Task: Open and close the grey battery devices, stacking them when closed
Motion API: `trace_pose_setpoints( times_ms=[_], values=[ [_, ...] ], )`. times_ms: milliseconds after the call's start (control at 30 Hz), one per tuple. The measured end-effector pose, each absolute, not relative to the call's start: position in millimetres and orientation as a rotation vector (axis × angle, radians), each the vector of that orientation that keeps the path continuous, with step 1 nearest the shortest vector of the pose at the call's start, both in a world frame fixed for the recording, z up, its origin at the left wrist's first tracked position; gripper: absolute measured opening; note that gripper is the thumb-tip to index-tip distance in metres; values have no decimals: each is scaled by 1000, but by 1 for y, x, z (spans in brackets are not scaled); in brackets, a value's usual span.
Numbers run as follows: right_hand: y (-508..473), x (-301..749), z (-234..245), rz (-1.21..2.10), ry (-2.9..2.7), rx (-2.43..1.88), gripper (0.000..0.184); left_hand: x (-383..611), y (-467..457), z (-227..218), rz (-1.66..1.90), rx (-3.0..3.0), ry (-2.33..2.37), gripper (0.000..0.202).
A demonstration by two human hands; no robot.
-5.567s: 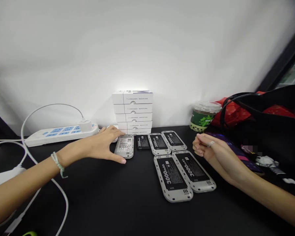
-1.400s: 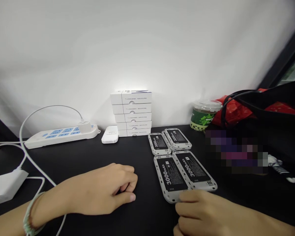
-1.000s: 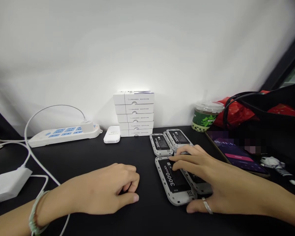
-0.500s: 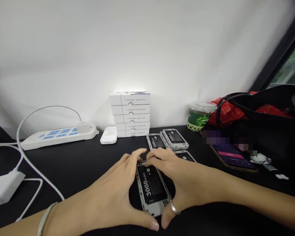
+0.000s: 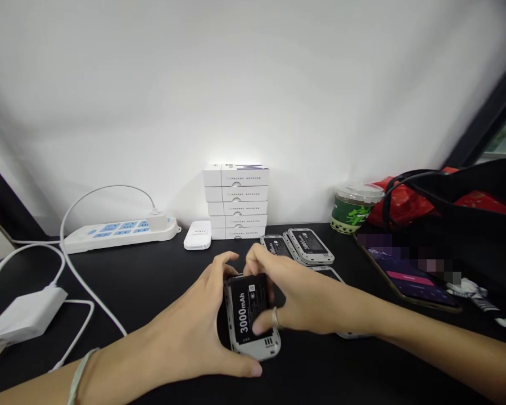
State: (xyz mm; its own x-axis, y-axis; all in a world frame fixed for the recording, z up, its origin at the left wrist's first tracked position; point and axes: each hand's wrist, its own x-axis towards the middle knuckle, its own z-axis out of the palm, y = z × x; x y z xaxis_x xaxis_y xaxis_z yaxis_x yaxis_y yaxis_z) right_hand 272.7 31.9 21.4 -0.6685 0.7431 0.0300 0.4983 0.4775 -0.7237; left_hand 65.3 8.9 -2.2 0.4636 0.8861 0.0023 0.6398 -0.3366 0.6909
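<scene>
A small grey device (image 5: 253,344) lies back-up near the middle of the black table (image 5: 152,287), its black battery marked 3000mAh (image 5: 248,308) showing. My left hand (image 5: 194,332) wraps its left side, thumb under the near end. My right hand (image 5: 295,295), with a ring on one finger, grips it from the right, fingers bent over the battery's top edge and right side. More open-backed devices (image 5: 310,246) lie just beyond, one partly hidden under my right wrist.
A stack of white boxes (image 5: 238,201) stands against the wall beside a small white case (image 5: 197,235). A white power strip (image 5: 118,233) and charger (image 5: 23,315) with cables lie left. A drink cup (image 5: 354,208), black bag (image 5: 468,219) and phone (image 5: 409,277) sit right.
My right hand pulled one device from the group toward the middle. Both hands closed round it, and the right fingers now curl over the battery.
</scene>
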Motion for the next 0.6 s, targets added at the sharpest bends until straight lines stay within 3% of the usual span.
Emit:
trace_pose_setpoints(
  times_ms=[100,333,400,533,600],
  values=[
    [44,278,20,1264,-2105,-877,37,54,15,-3,446,2132,1286,119],
    [95,294,17,837,-2219,-1254,17,30,43,10,161,2338,1389,110],
    [97,292,15,758,-2304,-1228,23,29,50,12,158,2380,1377,108],
    [91,288,9,631,-2483,-1153,57,32,58,14,190,2422,1395,101],
    [88,288,6,571,-2552,-1159,62,33,61,14,203,2438,1397,96]
  ],
)
